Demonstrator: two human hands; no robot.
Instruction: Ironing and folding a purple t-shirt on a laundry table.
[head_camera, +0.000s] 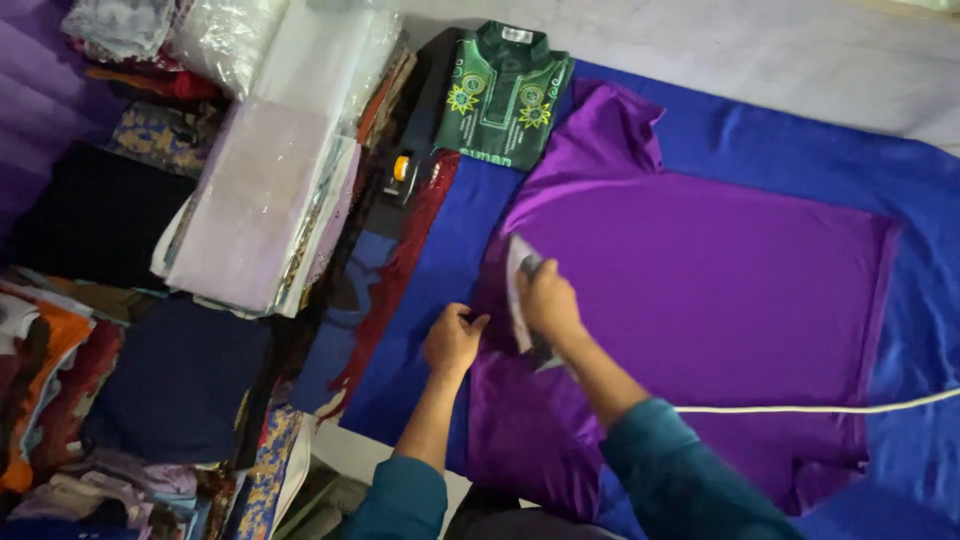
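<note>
A purple shirt (700, 290) lies spread flat on a blue cloth (800, 140). My right hand (548, 300) grips the handle of a pale clothes iron (519, 285) that rests on the shirt's left part. A white cord (820, 407) runs from it to the right edge. My left hand (453, 338) pinches the shirt's edge just left of the iron. Both arms wear teal sleeves.
A folded green patterned garment (503, 95) lies at the far end of the blue cloth. Stacks of folded fabrics and plastic-wrapped cloth (260, 190) crowd the left side. A small black and orange object (402, 170) sits beside them. Pale floor shows at top right.
</note>
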